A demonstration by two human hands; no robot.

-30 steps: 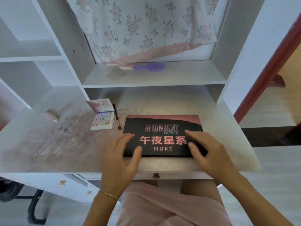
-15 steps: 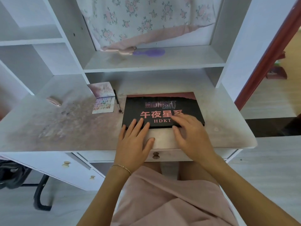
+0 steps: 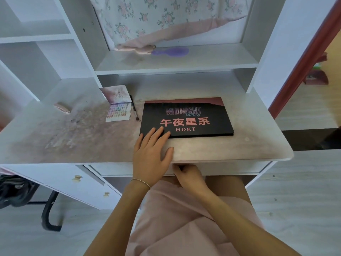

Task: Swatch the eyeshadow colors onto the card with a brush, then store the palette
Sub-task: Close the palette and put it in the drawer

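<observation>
My right hand [image 3: 190,177] has dropped off the palette [image 3: 186,117] and gone under the desk edge at six o'clock, where its fingers curl around what I take to be the drawer knob, though my own knuckles hide it, so I can't swear the grip is closed on it. My left hand [image 3: 152,154] has slid back too: it now lies flat with fingers straight and slightly spread, only the tips touching the palette's near left corner, the palm on the desktop [image 3: 239,145]. The palette is closed, lid down, lying in the middle of the desk, so I judge the swatching finished and the storing step begun, the drawer [image 3: 230,168] being the likely home. Counting: one palette, one swatch card [image 3: 119,112] covered in colour dots at ten o'clock from the palette, one brush [image 3: 133,108] lying just beside the card's right edge, one small pink thing [image 3: 62,108] farther out at nine o'clock, one purple hairbrush [image 3: 171,52] on the shelf at twelve, and two small knobs [image 3: 77,178] on the side drawers at seven o'clock.
</observation>
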